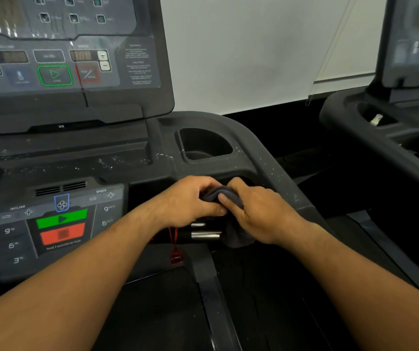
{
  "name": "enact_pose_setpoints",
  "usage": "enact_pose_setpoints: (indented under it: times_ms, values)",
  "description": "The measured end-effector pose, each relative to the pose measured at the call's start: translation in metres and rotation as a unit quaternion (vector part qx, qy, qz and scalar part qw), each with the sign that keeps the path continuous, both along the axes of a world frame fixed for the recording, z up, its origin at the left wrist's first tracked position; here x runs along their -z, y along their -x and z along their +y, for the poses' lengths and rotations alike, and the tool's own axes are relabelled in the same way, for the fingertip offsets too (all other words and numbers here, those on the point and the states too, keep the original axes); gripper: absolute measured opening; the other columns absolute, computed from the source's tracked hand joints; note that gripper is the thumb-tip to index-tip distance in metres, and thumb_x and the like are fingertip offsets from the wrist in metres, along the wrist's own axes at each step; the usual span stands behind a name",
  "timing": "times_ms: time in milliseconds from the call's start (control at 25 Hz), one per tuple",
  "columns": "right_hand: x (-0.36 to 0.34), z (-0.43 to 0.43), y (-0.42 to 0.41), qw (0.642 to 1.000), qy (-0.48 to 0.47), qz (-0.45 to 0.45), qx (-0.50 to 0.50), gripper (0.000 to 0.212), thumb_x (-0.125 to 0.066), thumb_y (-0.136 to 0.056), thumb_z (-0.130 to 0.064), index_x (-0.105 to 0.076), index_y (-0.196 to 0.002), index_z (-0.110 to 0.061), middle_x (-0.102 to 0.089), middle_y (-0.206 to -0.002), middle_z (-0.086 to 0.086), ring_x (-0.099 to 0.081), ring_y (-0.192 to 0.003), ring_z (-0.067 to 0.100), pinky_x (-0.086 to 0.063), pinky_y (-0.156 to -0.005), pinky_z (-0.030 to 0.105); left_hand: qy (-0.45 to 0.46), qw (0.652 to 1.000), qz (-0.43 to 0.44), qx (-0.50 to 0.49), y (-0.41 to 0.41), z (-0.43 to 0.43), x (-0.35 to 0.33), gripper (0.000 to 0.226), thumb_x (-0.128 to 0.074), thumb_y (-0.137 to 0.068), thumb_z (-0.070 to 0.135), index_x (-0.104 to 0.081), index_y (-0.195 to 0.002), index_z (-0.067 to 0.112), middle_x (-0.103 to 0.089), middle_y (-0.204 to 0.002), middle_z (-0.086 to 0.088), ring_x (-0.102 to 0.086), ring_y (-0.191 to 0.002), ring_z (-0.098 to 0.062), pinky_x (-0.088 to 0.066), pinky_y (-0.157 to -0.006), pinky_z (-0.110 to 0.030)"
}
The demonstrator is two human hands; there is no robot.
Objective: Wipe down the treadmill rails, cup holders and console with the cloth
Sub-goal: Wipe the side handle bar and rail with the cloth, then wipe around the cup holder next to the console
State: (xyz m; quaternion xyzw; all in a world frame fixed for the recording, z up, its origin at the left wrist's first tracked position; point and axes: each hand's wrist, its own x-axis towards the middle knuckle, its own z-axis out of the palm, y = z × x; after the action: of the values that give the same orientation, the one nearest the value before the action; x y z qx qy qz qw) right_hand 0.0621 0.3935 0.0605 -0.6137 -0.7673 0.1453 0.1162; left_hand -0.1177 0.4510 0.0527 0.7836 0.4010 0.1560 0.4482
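Observation:
A dark grey cloth (218,195) is bunched between both hands just in front of the treadmill's right cup holder (204,144). My left hand (190,201) grips the cloth from the left with curled fingers. My right hand (256,214) grips it from the right, thumb on top, and a loose end of cloth hangs below that hand. The upper console screen (59,54) stands at the top left. The lower control panel (59,221) with green and red buttons lies at the left. The right rail (286,183) runs down past my right hand. White droplets speckle the tray.
A red safety clip (176,257) dangles on a cord beneath my hands, beside chrome grip sensors (205,234). The belt (266,300) lies below. A second treadmill (393,102) stands at the right with something pale in its cup holder. A white wall is behind.

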Motion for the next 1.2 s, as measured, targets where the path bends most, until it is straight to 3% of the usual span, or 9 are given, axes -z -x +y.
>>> enact_pose_setpoints:
  times_ms: [120, 240, 520, 640, 760, 840, 960, 1080, 1200]
  values:
    - [-0.008, 0.002, -0.009, 0.998, -0.055, -0.008, 0.029, 0.025, -0.047, -0.091, -0.055, -0.046, -0.087, -0.03, -0.057, -0.075, -0.01, -0.056, -0.068, 0.011, -0.047, -0.063, 0.035, 0.021, 1.0, -0.009, 0.012, -0.012, 0.002, 0.005, 0.007, -0.065, -0.09, 0.021, -0.068, -0.096, 0.018, -0.068, -0.08, -0.001, -0.061, -0.067, -0.017, -0.053, -0.069, -0.037]
    - [-0.015, 0.004, -0.026, 0.996, 0.031, 0.087, 0.019, 0.014, -0.069, -0.084, -0.032, -0.055, -0.086, -0.03, -0.062, -0.078, -0.009, -0.059, -0.069, 0.003, -0.05, -0.061, 0.026, 0.065, 0.997, 0.003, 0.028, -0.024, 0.003, 0.013, 0.009, -0.058, -0.092, 0.017, -0.068, -0.092, 0.016, -0.06, -0.068, 0.001, -0.054, -0.062, -0.013, -0.045, -0.061, -0.034]
    - [-0.016, 0.008, -0.062, 0.986, 0.039, 0.152, 0.052, 0.013, -0.067, -0.084, -0.018, -0.064, -0.092, -0.028, -0.067, -0.081, -0.008, -0.063, -0.074, 0.002, -0.053, -0.064, 0.021, 0.082, 0.995, 0.008, 0.051, -0.055, 0.002, 0.011, 0.005, -0.072, -0.084, 0.026, -0.067, -0.085, 0.026, -0.066, -0.069, 0.008, -0.062, -0.065, -0.006, -0.05, -0.063, -0.024]
    - [-0.03, 0.019, -0.081, 0.984, 0.009, 0.169, 0.046, 0.015, -0.065, -0.08, -0.011, -0.067, -0.087, -0.024, -0.067, -0.074, -0.007, -0.061, -0.068, 0.001, -0.049, -0.062, 0.024, 0.003, 1.0, 0.004, -0.003, -0.074, 0.011, 0.0, 0.005, -0.068, -0.088, 0.023, -0.067, -0.084, 0.026, -0.062, -0.063, 0.009, -0.058, -0.059, -0.005, -0.044, -0.056, -0.025]
    - [-0.069, 0.025, -0.104, 0.97, -0.113, 0.209, 0.06, 0.018, -0.065, -0.076, -0.006, -0.066, -0.084, -0.022, -0.066, -0.07, -0.006, -0.058, -0.064, 0.001, -0.048, -0.059, 0.023, -0.241, 0.969, -0.012, -0.055, -0.1, 0.025, -0.028, 0.007, -0.062, -0.092, 0.026, -0.067, -0.089, 0.022, -0.059, -0.075, 0.006, -0.059, -0.075, -0.016, -0.041, -0.064, -0.027]
    - [-0.096, 0.023, -0.119, 0.969, -0.16, 0.183, 0.045, 0.016, -0.065, -0.075, -0.008, -0.065, -0.084, -0.021, -0.065, -0.073, -0.008, -0.059, -0.066, 0.003, -0.047, -0.059, 0.018, -0.346, 0.935, -0.02, -0.082, -0.117, 0.031, -0.047, 0.019, -0.057, -0.092, 0.028, -0.068, -0.106, 0.022, -0.064, -0.089, 0.002, -0.06, -0.086, -0.019, -0.045, -0.074, -0.033]
    - [-0.085, 0.011, -0.134, 0.984, -0.167, 0.064, -0.016, 0.016, -0.068, -0.068, -0.014, -0.068, -0.083, -0.018, -0.066, -0.076, -0.004, -0.059, -0.068, 0.01, -0.044, -0.062, 0.02, -0.374, 0.926, 0.043, -0.019, -0.128, 0.028, -0.03, 0.037, -0.055, -0.082, 0.024, -0.065, -0.117, 0.025, -0.068, -0.107, -0.002, -0.062, -0.101, -0.026, -0.05, -0.084, -0.04]
    - [-0.029, -0.014, -0.141, 0.998, 0.005, -0.042, -0.056, 0.022, -0.064, -0.067, -0.034, -0.067, -0.086, -0.022, -0.064, -0.084, -0.005, -0.063, -0.079, 0.016, -0.045, -0.069, 0.022, -0.302, 0.934, 0.173, 0.084, -0.128, 0.002, 0.014, 0.035, -0.058, -0.09, 0.032, -0.06, -0.125, 0.03, -0.06, -0.125, 0.006, -0.055, -0.116, -0.016, -0.047, -0.096, -0.036]
    - [-0.014, -0.026, -0.141, 0.994, 0.097, -0.045, 0.009, 0.047, -0.054, -0.069, -0.073, -0.065, -0.084, -0.03, -0.06, -0.085, -0.008, -0.057, -0.076, 0.006, -0.051, -0.069, 0.03, -0.219, 0.955, 0.152, 0.127, -0.117, -0.003, 0.021, 0.044, -0.064, -0.087, 0.035, -0.06, -0.13, 0.028, -0.056, -0.135, 0.012, -0.049, -0.125, -0.003, -0.04, -0.107, -0.027]
